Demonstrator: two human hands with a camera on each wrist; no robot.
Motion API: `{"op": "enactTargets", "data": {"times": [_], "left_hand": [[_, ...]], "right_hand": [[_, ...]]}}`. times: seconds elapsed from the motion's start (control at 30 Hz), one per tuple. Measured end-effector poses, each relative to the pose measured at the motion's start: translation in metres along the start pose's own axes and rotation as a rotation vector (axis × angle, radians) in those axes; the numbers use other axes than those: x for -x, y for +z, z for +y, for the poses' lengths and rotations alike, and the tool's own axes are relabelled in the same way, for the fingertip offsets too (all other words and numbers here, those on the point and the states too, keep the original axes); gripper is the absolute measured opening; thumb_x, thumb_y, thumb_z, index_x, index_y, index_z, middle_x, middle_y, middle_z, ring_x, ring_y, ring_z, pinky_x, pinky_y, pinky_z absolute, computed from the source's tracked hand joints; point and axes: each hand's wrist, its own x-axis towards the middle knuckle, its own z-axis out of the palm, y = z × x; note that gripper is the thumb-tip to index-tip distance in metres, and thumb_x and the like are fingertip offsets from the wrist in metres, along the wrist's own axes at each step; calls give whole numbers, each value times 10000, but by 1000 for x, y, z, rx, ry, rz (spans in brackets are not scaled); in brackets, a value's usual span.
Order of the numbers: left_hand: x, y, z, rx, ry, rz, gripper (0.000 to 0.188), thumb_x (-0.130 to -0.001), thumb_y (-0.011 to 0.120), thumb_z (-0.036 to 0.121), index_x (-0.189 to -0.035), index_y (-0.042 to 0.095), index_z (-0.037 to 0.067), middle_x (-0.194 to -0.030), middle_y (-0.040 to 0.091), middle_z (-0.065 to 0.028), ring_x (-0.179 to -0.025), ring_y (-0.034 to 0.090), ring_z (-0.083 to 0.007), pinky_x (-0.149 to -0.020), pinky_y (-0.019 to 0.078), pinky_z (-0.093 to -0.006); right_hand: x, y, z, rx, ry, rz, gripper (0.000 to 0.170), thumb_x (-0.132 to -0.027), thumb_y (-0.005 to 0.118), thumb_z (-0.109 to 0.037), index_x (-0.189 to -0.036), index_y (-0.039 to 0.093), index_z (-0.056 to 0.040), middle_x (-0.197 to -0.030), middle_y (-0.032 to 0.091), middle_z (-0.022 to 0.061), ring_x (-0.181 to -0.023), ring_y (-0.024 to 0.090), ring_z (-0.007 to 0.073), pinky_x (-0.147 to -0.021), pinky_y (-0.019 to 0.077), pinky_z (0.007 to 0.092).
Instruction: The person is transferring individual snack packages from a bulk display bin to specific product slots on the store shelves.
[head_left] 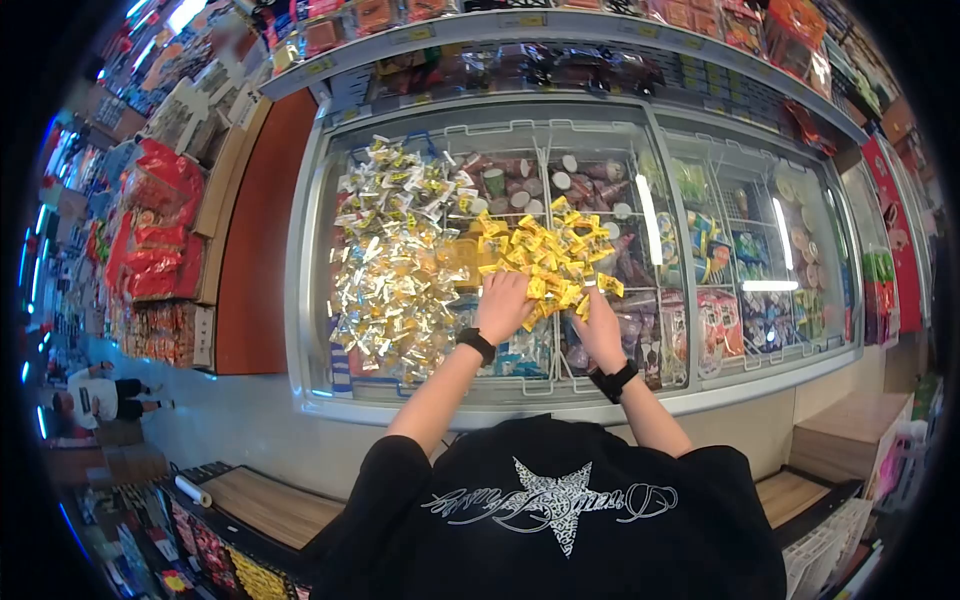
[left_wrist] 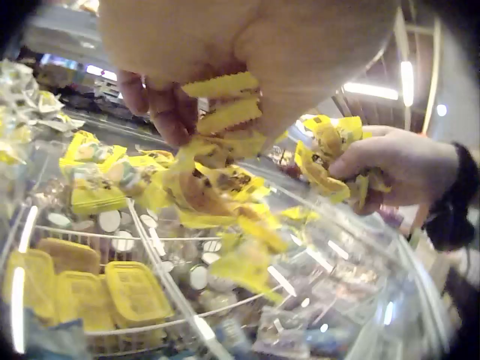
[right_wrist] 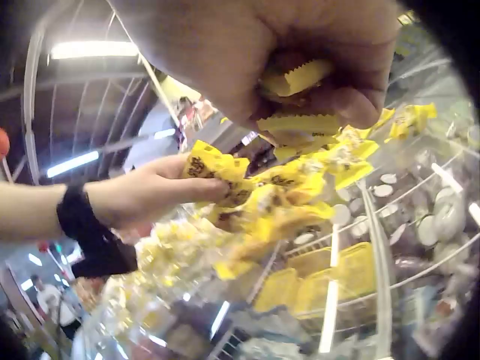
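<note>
A heap of small yellow-wrapped candies (head_left: pixel 553 250) lies on the glass lid (head_left: pixel 600 140) of a chest freezer. At the heap's near left edge, my left hand (head_left: pixel 505 303) grips some of them. In the right wrist view, the thumb of this left hand (right_wrist: pixel 161 191) lies across yellow wrappers. My right hand (head_left: pixel 600 330) is at the near right edge of the same heap. Its fingers curl round several yellow candies (right_wrist: pixel 296 79), whose crimped ends stick out. The left wrist view also shows yellow candies (left_wrist: pixel 330 150) in the right hand (left_wrist: pixel 397 161).
Left of the yellow heap spreads a larger pile of silver and clear-wrapped candies (head_left: pixel 395 270). Under the glass are wire baskets with yellow tubs (left_wrist: pixel 135 292) and packaged frozen goods. A stocked shelf (head_left: pixel 420 40) overhangs the far side. Red bags (head_left: pixel 160 220) stand beyond the freezer's left end.
</note>
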Motion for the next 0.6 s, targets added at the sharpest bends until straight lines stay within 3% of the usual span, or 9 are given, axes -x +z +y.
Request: {"op": "enactTargets", "data": {"times": [0.03, 0.1, 0.13, 0.2, 0.27, 0.3, 0.37, 0.43, 0.6], "left_hand": [[1, 1, 5, 77, -74, 64, 372, -748, 676, 229, -1018, 528, 19, -950, 565, -145, -949, 507, -301, -856, 356, -408], [0, -8, 25, 224, -232, 203, 399, -772, 664, 238, -1063, 517, 7, -956, 567, -154, -948, 502, -324, -846, 359, -421], [1, -15, 36, 285, -304, 140, 407, -828, 632, 232, -1124, 486, -5, -989, 583, -161, -952, 540, -325, -840, 398, -417], [8, -7, 51, 771, -494, 209, 405, -857, 608, 220, -1159, 465, -10, -1027, 592, -158, -965, 569, -291, -830, 428, -386], [15, -15, 70, 1088, -582, 320, 400, -895, 572, 210, -1197, 435, -13, -1097, 595, -146, -991, 588, -203, -824, 457, -311], [20, -22, 84, 1099, -618, 391, 391, -895, 576, 200, -1195, 437, -10, -1097, 593, -130, -996, 568, -172, -840, 450, -308], [30, -29, 113, 1169, -637, 535, 369, -905, 564, 179, -1197, 441, -9, -1084, 590, -112, -986, 557, -159, -854, 444, -302], [45, -21, 136, 1196, -777, 645, 352, -911, 555, 157, -1197, 439, -12, -1087, 579, -97, -989, 544, -149, -858, 437, -295], [98, -27, 164, 1166, -865, 913, 273, -911, 540, 99, -1153, 452, 10, -1046, 561, -42, -964, 528, -98, -826, 439, -249]], "right_hand": [[0, 2, -4, -136, 3, 17, 403, -757, 642, -81, -1101, 436, -38, -980, 585, 206, -938, 552, 411, -722, 459, 436], [-3, -3, -28, -319, 95, -45, 380, -810, 618, -99, -1125, 416, -32, -1005, 590, 207, -928, 576, 353, -763, 449, 384], [-5, -3, -34, -395, 112, -64, 376, -817, 614, -101, -1128, 415, -34, -991, 591, 198, -911, 581, 322, -769, 448, 371], [-6, -4, -45, -534, 76, -67, 371, -834, 610, -111, -1140, 415, -35, -981, 576, 157, -892, 550, 219, -786, 439, 333], [-7, -3, -33, -574, -63, -104, 363, -836, 607, -105, -1137, 418, -34, -1001, 569, 142, -918, 539, 209, -800, 434, 320], [-5, -3, -29, -599, -135, -130, 359, -837, 606, -102, -1136, 420, -33, -1011, 565, 134, -931, 534, 203, -806, 432, 313], [5, -25, -44, -711, -82, -309, 333, -839, 603, -87, -1116, 428, -34, -996, 553, 102, -954, 524, 172, -832, 428, 296], [16, -28, -42, -735, -87, -416, 320, -841, 598, -79, -1108, 428, -36, -998, 552, 95, -928, 534, 173, -809, 438, 292], [54, -21, -65, -723, -151, -648, 318, -843, 598, -81, -1106, 425, -38, -974, 563, 110, -896, 552, 184, -775, 450, 304]]}}
